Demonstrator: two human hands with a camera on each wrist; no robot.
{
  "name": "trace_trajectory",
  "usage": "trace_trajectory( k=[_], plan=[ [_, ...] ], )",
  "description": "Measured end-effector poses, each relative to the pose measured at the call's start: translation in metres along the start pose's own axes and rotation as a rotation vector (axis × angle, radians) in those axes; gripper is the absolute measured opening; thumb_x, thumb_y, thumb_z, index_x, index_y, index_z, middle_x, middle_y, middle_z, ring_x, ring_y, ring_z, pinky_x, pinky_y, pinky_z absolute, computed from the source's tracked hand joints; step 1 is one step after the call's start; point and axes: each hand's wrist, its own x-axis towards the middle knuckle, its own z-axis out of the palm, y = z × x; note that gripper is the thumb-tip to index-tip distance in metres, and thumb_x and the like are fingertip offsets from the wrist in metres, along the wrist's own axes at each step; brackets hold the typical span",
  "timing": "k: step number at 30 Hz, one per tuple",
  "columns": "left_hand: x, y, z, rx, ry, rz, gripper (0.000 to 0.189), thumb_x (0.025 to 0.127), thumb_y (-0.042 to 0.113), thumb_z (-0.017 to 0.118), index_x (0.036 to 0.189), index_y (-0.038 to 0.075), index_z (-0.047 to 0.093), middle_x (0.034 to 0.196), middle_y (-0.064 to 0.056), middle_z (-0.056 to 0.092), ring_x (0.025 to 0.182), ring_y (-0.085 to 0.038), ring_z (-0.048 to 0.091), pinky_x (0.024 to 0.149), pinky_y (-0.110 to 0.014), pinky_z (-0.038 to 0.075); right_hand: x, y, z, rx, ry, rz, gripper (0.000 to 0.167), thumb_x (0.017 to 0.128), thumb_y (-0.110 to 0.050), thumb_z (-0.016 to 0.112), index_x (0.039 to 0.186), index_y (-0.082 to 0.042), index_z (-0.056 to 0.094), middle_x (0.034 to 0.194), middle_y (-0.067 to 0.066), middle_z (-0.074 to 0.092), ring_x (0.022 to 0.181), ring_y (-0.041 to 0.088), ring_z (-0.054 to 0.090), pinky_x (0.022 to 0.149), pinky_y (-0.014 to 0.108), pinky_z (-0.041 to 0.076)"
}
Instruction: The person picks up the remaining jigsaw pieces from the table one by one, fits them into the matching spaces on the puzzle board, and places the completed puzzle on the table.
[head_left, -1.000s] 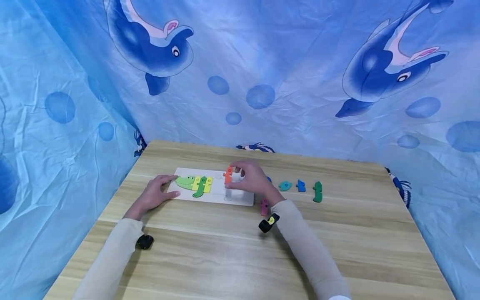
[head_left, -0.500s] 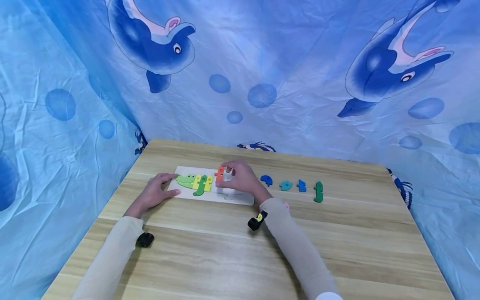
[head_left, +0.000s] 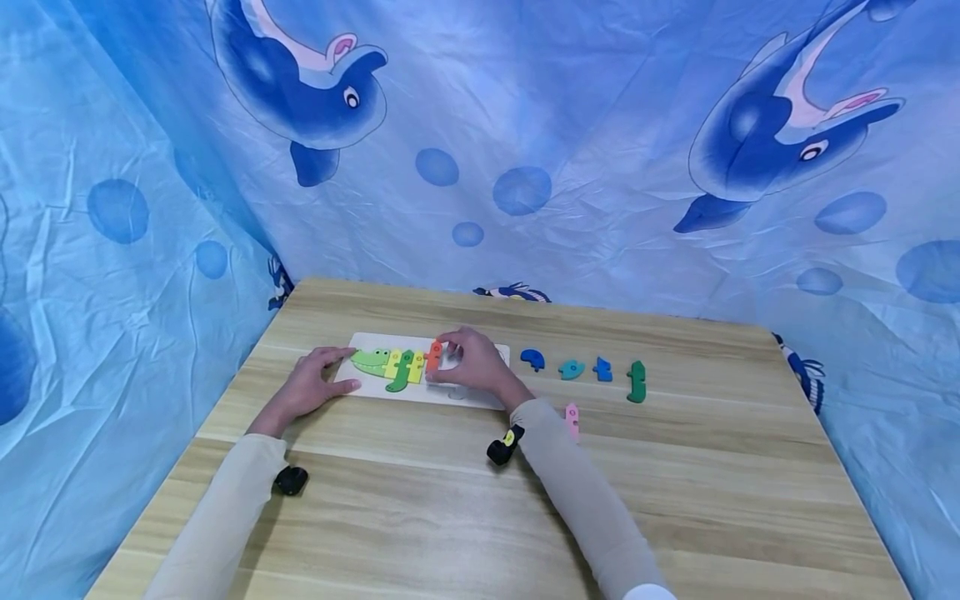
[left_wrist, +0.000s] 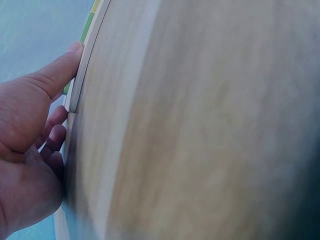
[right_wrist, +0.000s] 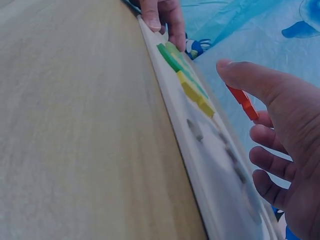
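Note:
A white puzzle board (head_left: 427, 395) lies toward the back left of the table. On its left part sit a light green crocodile head (head_left: 371, 362), yellow body pieces (head_left: 417, 368) and a green leg piece (head_left: 404, 372). My left hand (head_left: 306, 387) rests at the board's left end, thumb on the front corner and a finger at the back. My right hand (head_left: 474, 362) pinches an orange puzzle piece (head_left: 433, 357) between thumb and fingertip, beside the yellow pieces. In the right wrist view this orange piece (right_wrist: 242, 102) is held above the board's surface.
Right of the board lie a blue curved piece (head_left: 533, 360), a teal piece (head_left: 572, 369), another blue piece (head_left: 603, 370) and a dark green piece (head_left: 637, 382). A pink piece (head_left: 572, 421) is partly covered by my right sleeve. A blue dolphin-print curtain (head_left: 480, 150) surrounds the wooden table (head_left: 420, 517).
My right hand has carried the orange piece left, close against the yellow pieces, and slightly down. The blue curved piece and the pink piece have come into sight. My left hand has stayed put.

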Motion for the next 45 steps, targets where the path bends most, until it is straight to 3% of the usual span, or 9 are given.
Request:
trace_trajectory(
  k=[28,45],
  plan=[
    [-0.001,0.001,0.001,0.009,0.006,0.002,0.072,0.093,0.034,0.077,0.152,0.008,0.048,0.153,-0.027,0.040,0.139,-0.051,0.031,0.112,-0.067,0.025,0.000,0.003,0.019,-0.154,-0.045,0.042,0.075,0.076,-0.061,0.084,0.137,-0.022,0.066,0.100,-0.006,0.056,0.085,0.012,0.051,0.071,0.027,0.044],
    [-0.001,0.005,0.001,0.026,-0.006,-0.030,0.070,0.094,0.034,0.076,0.153,0.010,0.048,0.155,-0.026,0.039,0.141,-0.050,0.029,0.113,-0.068,0.024,0.001,0.003,0.019,-0.157,-0.051,0.049,0.078,0.075,-0.061,0.085,0.140,-0.022,0.065,0.094,-0.005,0.054,0.081,0.013,0.050,0.066,0.026,0.041]
  ],
)
